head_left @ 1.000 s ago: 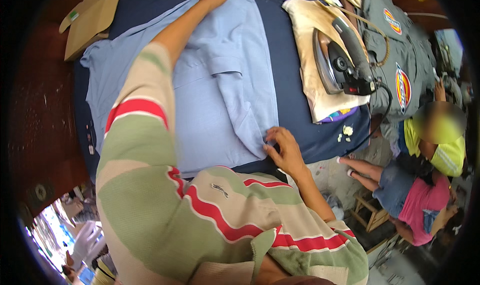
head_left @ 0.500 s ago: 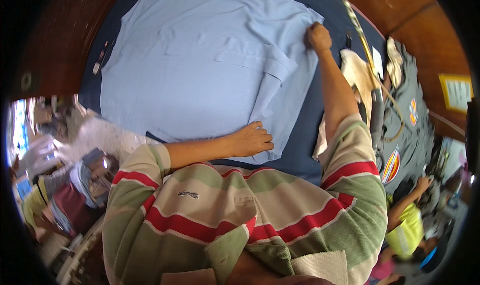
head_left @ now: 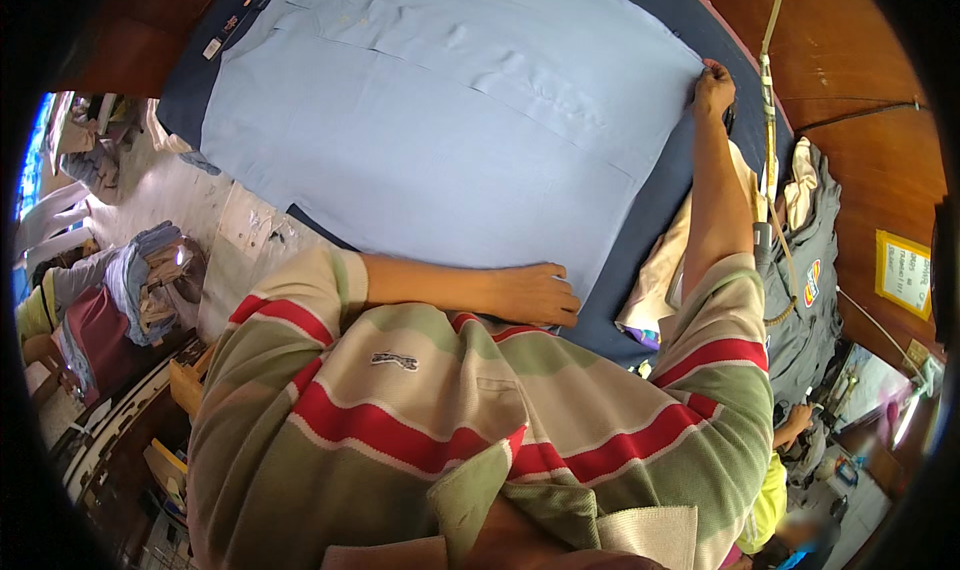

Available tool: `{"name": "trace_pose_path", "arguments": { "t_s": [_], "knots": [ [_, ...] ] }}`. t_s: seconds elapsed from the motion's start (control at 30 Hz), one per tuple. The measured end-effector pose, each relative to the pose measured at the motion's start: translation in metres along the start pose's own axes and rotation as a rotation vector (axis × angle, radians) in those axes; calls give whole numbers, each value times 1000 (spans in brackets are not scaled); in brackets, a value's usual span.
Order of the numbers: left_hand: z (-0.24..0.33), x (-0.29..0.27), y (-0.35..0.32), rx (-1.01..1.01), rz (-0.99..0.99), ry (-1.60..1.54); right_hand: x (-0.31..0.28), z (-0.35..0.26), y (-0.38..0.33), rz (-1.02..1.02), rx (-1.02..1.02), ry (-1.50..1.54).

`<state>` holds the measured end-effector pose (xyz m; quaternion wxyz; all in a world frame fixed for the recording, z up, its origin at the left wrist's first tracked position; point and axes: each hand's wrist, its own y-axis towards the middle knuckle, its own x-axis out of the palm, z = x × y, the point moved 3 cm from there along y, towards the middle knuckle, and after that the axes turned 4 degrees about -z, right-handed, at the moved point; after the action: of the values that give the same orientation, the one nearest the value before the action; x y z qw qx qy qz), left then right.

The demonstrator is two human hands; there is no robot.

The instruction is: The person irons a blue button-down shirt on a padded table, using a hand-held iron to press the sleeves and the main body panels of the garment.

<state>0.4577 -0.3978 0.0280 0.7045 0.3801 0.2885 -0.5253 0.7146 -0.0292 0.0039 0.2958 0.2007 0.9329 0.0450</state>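
Observation:
A light blue shirt (head_left: 450,130) lies spread flat on a dark blue padded table (head_left: 655,210). My left hand (head_left: 540,295) rests on the shirt's near edge, fingers curled over the cloth. My right arm stretches out along the shirt's right side, and my right hand (head_left: 714,82) pinches the shirt's far right corner. My striped red, green and beige sleeves fill the lower part of the view.
A cream cloth (head_left: 655,285) lies under my right arm, beside a grey jacket with patches (head_left: 805,270). A cord (head_left: 770,60) runs along the table's right edge. A yellow sign (head_left: 905,275) hangs on the wooden wall. Another person sits by piled clothes (head_left: 150,275) at left.
The shirt now lies opened out flat, without the folded part seen earlier. My right hand has slid to the shirt's far right corner. My left hand has shifted right along the near edge.

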Motion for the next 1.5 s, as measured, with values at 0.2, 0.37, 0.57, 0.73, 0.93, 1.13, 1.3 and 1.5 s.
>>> {"name": "trace_pose_path", "arguments": {
  "t_s": [0.2, 0.37, 0.57, 0.73, 0.93, 1.13, 1.3, 1.5],
  "knots": [
    [5, 8, -19, 46, 168, 7, 7, 13, -29, 73, 25, 126],
    [-58, -69, -142, -632, 464, 222, -15, -25, -115, -18, -187, -180],
    [-72, -155, -405, -1633, 617, 768, -41, -63, -234, -159, 178, -425],
    [-86, -171, -488, -1904, 570, 805, -23, -64, -253, -193, -45, -635],
    [-99, -167, -477, -1828, 652, 836, -40, -29, -241, -112, -15, -708],
    [-106, -171, -481, -1792, 728, 652, -26, -19, -226, -210, -86, -844],
    [-108, -180, -478, -1769, 796, 633, -24, -27, -222, -76, 116, -526],
    [-158, -212, -475, -1827, 775, 603, -22, -21, -219, -19, 193, -838]
  ]
}}
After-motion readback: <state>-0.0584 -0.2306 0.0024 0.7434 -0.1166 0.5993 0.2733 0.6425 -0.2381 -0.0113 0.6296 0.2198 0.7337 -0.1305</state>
